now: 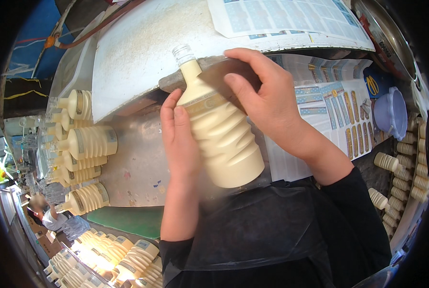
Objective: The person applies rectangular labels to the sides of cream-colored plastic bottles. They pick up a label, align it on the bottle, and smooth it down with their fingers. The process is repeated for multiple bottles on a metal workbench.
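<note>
A cream-coloured bottle (226,144) with a spiral ribbed body and clear threaded neck lies tilted in front of me, its neck pointing away. A brownish band with a pale emblem runs around its shoulder. My left hand (178,129) is closed against the bottle's left side, thumb on the band. In my right hand (267,91) a thin, flat, dark brown piece (229,79) is pinched between thumb and fingers, held at the bottle's shoulder; its exact kind is unclear. Beneath the neck lies a greyish pad (171,82) on the white board's edge.
Several similar bottles (92,142) lie stacked at the left, more (137,259) at lower left and right. Decal sheets (329,101) cover the right side, with a purple bucket (391,113), yellow-handled scissors (371,86) and a metal basin (384,33) beyond. Another person (51,218) is far left.
</note>
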Motion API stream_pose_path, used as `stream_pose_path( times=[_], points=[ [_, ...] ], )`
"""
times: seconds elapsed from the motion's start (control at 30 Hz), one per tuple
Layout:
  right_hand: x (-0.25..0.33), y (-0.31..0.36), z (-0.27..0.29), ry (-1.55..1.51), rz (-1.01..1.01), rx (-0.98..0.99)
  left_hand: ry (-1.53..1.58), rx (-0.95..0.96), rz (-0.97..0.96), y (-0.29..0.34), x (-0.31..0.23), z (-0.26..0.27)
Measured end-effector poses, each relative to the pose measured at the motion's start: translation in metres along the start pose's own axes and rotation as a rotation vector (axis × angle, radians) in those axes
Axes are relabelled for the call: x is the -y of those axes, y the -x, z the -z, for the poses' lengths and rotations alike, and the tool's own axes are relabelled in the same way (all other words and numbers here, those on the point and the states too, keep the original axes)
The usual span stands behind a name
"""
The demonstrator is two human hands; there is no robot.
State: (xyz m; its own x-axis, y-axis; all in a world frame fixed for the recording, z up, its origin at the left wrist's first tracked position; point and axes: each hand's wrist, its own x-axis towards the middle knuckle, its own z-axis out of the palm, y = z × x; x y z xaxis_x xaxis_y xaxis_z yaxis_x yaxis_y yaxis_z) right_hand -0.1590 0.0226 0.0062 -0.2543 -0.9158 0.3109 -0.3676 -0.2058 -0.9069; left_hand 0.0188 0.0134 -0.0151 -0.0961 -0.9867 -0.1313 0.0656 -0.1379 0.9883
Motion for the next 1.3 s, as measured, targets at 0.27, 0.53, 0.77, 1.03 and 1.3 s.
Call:
stream_pose_path(
  times=[0.27, 0.53, 0.77, 1.03, 1.3],
  points=[
    [-0.024, -0.001, 0.006, 0.096, 0.029, -0.133, 0.277, -0.014, 0.230, -0.001, 0.013, 0.008],
    [0.007, 0.030, -0.005, 0.225, 0.772, 0.025, 0.388, 0.044, 0.279, 0.004, 0.004, 0.012],
    [0.015, 0.024, -0.005, 0.325, 0.895, 0.037, 0.629, 0.060, 0.319, 0.015, -0.009, 0.011],
    [0.042, 0.012, 0.003, 0.473, 0.851, 0.047, 0.804, 0.137, 0.372, 0.018, -0.013, 0.012],
    [0.049, 0.032, -0.034, 0.620, 0.944, 0.309, 0.884, 0.191, 0.394, 0.015, -0.002, 0.018]
  ],
)
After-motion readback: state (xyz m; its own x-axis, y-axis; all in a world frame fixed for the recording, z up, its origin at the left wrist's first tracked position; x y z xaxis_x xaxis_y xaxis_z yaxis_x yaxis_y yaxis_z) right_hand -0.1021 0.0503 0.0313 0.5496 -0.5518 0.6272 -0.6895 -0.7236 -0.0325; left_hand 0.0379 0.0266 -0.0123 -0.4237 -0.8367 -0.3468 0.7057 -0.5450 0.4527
